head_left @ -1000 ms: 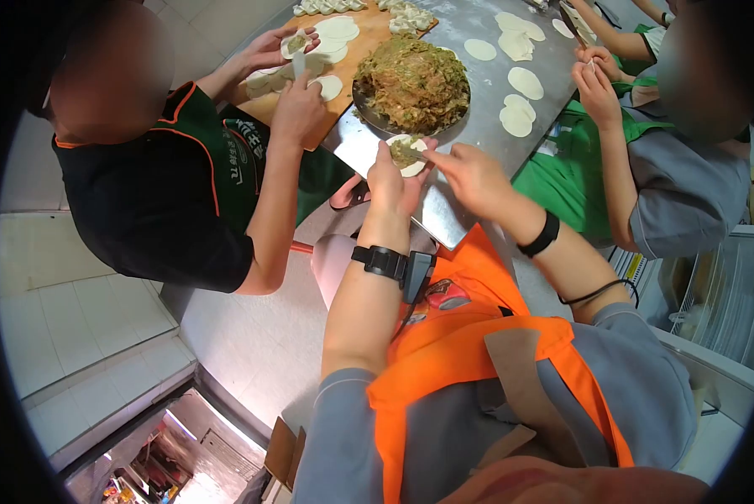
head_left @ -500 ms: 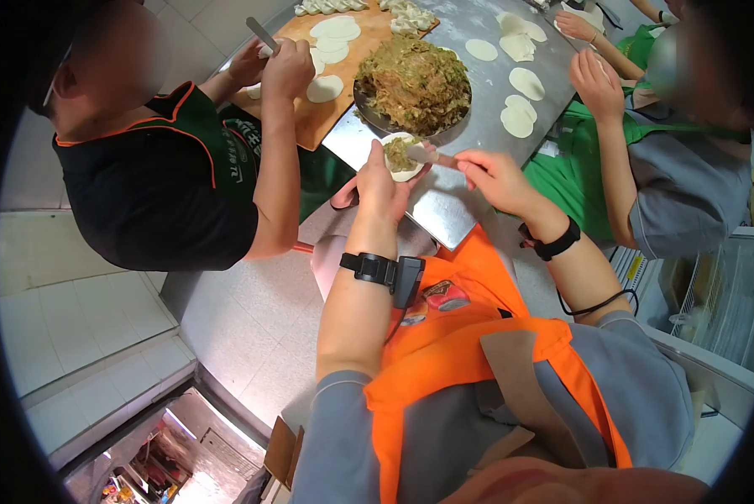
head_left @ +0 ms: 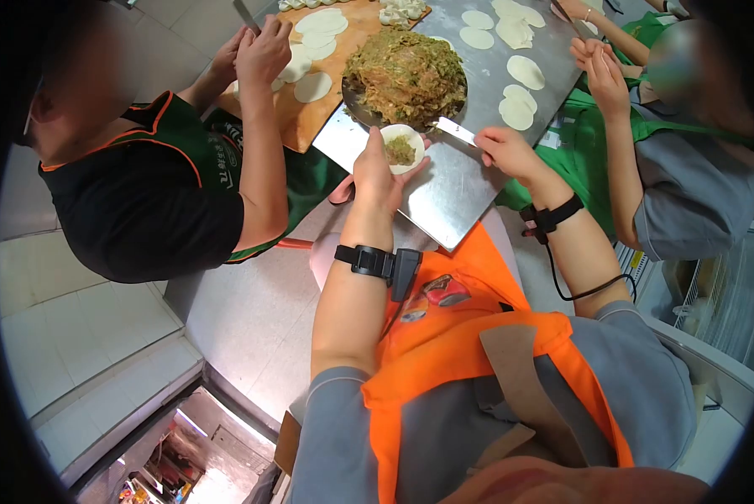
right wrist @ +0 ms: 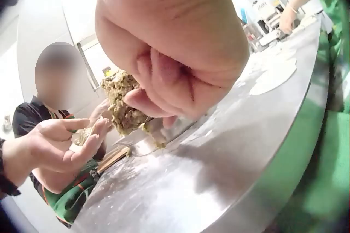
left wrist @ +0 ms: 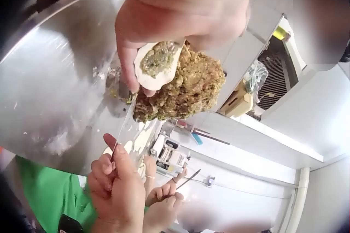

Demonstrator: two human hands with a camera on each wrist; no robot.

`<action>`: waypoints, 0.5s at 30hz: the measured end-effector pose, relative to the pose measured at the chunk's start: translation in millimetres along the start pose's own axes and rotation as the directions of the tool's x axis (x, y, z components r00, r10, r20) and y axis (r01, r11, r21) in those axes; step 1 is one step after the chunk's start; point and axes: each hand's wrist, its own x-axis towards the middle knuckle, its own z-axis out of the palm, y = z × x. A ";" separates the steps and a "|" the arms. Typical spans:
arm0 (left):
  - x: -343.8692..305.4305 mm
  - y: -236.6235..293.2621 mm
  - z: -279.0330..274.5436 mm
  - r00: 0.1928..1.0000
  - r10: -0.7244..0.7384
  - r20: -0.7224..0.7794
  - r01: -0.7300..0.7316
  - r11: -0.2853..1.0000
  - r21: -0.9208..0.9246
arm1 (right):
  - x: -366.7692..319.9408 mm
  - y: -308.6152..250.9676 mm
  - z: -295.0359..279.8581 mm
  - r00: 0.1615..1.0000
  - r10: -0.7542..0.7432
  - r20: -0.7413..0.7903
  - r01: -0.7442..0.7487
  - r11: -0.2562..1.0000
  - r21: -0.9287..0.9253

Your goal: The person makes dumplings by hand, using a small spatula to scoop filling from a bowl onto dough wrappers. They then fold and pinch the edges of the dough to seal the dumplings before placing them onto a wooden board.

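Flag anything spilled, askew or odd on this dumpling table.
Nothing stands out. The left hand cups a round white dough wrapper with a dab of filling; the right hand grips a flat metal spatula beside it. The brown-green filling mound sits in one heap, and the steel table shows only flour dust.

The head view looks steeply down from above the person's chest, the widest and farthest of the 3, taking in both forearms, the steel counter [head_left: 452,193] and the floor. The left wrist view sits close under the left grip [left wrist: 180,12], facing outward across the counter to the far wall. The right wrist view sits low behind the right grip [right wrist: 169,52], looking along the counter. All 3 share the counter, the filling mound [head_left: 406,76], the filled wrapper [head_left: 400,149] and the flat blade [head_left: 454,130]; each wrist view also catches the opposite grip
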 end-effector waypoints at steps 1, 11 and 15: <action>0.8 -1.3 -1.3 1.000 0.006 0.010 -0.005 0.999 -0.034 | -5.2 -0.6 -6.2 0.996 0.081 0.042 -0.083 0.995 0.051; -29.9 -26.4 21.1 0.987 -0.032 0.156 0.077 0.955 -0.288 | -79.1 -52.3 36.2 0.684 -0.697 -0.213 0.627 0.712 -0.317; -56.3 -36.3 28.3 0.995 0.021 0.097 -0.007 0.990 -0.141 | -86.9 -60.6 34.2 0.668 -0.743 -0.048 0.675 0.632 -0.381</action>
